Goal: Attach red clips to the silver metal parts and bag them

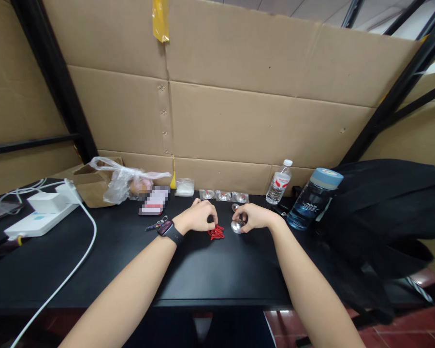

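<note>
At the far left of the desk sits a white power strip, with a white cable curving down from it toward the front edge. Next come an open box, a clear plastic bag against it, a masked-out item and a keyring. A white packet lies near the cardboard wall.

The left hand, a black watch on its wrist, reaches palm down with fingers curled over the red cords; I cannot tell whether its grip has closed on any of them. Beyond, three clear packets lie in a row. Just right of the cords is the silver disc, its rim pinched in the grip of the right hand. Farther right stand a water bottle, a blue bottle and a black bag.

The step in hand, I judge, is sorting out a cord while steadying the disc. The next move calls for a fine pinch on a single cord, keeping the disc from slipping.
</note>
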Available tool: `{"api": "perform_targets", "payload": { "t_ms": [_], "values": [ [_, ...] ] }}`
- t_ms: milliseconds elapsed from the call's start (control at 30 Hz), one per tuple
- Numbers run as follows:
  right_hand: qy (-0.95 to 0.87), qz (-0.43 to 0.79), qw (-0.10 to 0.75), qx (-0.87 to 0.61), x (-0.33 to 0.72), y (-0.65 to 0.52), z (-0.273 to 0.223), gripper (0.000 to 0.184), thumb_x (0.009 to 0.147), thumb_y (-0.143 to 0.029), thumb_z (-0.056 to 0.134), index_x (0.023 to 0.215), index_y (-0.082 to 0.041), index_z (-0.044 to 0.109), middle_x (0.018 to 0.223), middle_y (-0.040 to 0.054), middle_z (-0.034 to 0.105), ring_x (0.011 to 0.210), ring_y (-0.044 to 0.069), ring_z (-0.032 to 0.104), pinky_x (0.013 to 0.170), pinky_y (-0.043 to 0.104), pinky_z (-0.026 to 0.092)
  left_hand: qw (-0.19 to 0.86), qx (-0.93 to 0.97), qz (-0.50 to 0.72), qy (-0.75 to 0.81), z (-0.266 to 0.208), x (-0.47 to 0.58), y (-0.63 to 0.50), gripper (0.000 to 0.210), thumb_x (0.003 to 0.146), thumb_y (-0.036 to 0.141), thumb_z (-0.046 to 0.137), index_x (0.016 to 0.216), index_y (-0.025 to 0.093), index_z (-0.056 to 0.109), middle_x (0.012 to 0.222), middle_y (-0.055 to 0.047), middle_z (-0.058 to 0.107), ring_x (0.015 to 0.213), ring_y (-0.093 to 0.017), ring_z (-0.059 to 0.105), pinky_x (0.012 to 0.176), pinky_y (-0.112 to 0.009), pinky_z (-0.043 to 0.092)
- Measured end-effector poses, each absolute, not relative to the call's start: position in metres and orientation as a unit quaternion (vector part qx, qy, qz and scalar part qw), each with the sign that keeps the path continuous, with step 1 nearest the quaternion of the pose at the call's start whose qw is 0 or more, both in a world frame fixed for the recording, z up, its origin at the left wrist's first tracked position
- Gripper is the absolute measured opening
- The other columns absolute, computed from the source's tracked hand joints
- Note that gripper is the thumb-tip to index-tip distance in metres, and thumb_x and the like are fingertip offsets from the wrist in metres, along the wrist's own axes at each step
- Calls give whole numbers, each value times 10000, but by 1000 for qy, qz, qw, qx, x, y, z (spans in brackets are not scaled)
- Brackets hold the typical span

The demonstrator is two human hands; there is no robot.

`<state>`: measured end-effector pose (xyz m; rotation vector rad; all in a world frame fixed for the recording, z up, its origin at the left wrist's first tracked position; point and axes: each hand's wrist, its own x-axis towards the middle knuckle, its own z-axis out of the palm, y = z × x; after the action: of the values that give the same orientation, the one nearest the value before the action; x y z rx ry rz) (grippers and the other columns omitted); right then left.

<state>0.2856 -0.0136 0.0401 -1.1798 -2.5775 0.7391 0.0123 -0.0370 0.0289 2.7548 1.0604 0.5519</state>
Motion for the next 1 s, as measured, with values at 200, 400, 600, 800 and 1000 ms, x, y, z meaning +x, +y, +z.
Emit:
{"api": "perform_targets", "payload": {
  "t_ms": [200,400,600,800,1000],
  "values": [
    [-880,232,98,-403,286,-11,36,381,558,-246,834,938,-234,811,836,2,754,678,165,630,602,236,472,107,932,152,310,22,19,-39,410,688,467,796,1078,347,751,1064,15,754,1006,-228,685,884,-307,401],
    [-877,243,71,-408,287,-10,37,358,662,-283,804,1011,-208,781,881,29,756,739,189,669,641,254,499,141,938,141,284,17,20,-32,320,708,347,821,1023,301,788,984,3,775,870,-181,716,832,-244,473],
    [-869,94,242,-421,290,4,26,275,811,-218,688,1081,-196,736,1072,93,729,929,220,676,878,354,509,142,922,136,334,19,5,-19,251,697,252,813,947,270,814,893,-15,791,777,-175,715,732,-234,489],
    [-865,135,220,-431,299,20,4,570,753,-187,758,1310,-242,647,1299,103,680,1189,270,638,1038,405,455,132,900,124,397,24,-18,-12,230,697,273,798,926,252,816,854,-23,789,736,-176,699,687,-239,464],
    [-834,146,289,-447,291,17,8,485,747,-211,752,1226,-241,690,1114,69,752,967,242,704,905,378,520,93,884,203,411,25,-13,-17,236,843,448,685,967,273,782,991,-20,784,955,-225,706,952,-333,407]
  ]
}}
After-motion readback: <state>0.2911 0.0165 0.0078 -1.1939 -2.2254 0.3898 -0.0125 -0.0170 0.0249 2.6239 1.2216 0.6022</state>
